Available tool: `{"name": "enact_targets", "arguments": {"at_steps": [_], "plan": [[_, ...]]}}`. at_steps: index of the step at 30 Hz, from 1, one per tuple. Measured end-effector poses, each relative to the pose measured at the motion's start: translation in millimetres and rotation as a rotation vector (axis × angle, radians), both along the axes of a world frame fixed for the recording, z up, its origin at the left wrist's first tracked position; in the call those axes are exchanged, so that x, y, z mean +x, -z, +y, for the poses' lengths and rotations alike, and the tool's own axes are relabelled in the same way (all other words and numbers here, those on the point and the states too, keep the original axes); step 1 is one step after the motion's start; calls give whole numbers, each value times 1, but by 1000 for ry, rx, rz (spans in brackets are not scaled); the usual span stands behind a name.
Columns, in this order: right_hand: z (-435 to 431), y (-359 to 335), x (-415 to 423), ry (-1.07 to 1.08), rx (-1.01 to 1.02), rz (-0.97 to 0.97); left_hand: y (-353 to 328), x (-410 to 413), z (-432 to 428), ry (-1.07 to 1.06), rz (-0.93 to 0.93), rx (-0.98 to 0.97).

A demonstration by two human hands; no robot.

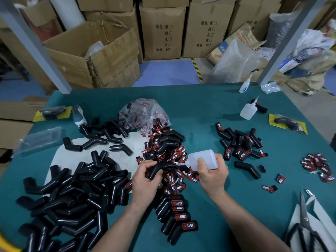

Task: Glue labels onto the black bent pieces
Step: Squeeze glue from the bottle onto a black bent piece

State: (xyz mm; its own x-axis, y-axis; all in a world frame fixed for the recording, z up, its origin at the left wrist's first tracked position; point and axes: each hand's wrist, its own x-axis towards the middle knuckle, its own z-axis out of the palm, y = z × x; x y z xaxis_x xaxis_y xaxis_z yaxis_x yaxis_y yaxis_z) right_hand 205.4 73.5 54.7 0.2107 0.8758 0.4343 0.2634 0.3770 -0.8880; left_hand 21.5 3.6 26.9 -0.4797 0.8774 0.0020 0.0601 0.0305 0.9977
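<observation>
I'm working over the teal felt table (200,110), with the heap of unlabelled black bent plastic tubes (72,193) lying to my left and loose red-and-black woven labels (163,148) spreading under my hands. My right hand (212,173) is gripping the translucent white squeeze glue bottle (203,158), which is lying sideways with its nozzle pointing left. My left hand (145,177) is pinching one black bent piece (156,170), elbow up, just beside the tip, with nothing standing between them.
</observation>
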Motion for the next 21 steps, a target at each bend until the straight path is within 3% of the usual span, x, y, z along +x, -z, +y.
{"name": "enact_targets", "arguments": {"at_steps": [21], "plan": [[2,0,1,28,2,-5,3,0,1,-5,3,3]]}}
